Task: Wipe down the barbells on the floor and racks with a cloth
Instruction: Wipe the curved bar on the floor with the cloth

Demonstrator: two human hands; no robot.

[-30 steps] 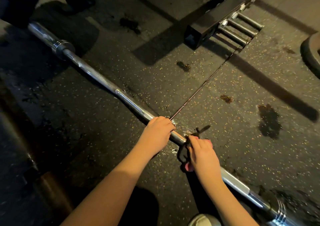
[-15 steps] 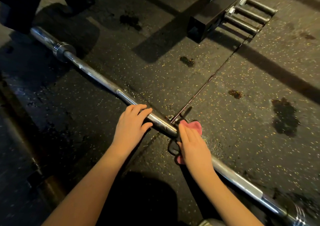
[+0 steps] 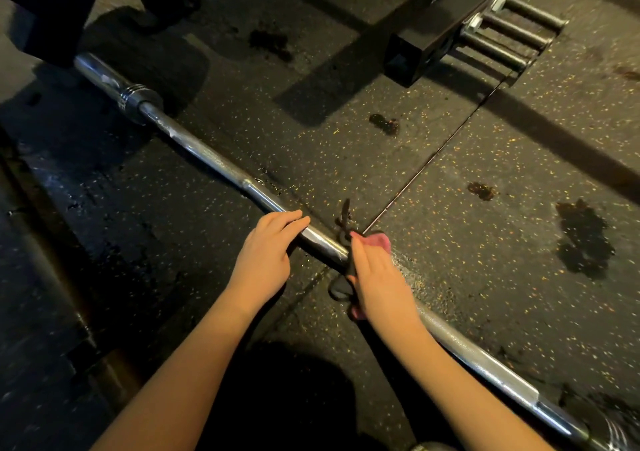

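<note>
A long chrome barbell [image 3: 214, 163] lies on the speckled rubber floor [image 3: 485, 277], running from upper left to lower right. My left hand [image 3: 266, 260] rests on the shaft near its middle, fingers straight across the bar. Just to its right, my right hand [image 3: 377, 277] presses a pink cloth [image 3: 375, 241] around the shaft; the cloth shows beyond my fingertips and below my palm. A dark strap hangs by that hand.
A black rack base [image 3: 426, 38] with three steel pegs [image 3: 512, 35] stands at the upper right. Dark frame legs [image 3: 52, 10] rise at the upper left over the bar's sleeve. Dark stains [image 3: 581, 242] mark the floor on the right. A floor seam [image 3: 433, 159] runs diagonally.
My left hand let go of its grip on the shaft, slid left along the bar and now lies flat. My right hand moved the cloth leftward up the shaft.
</note>
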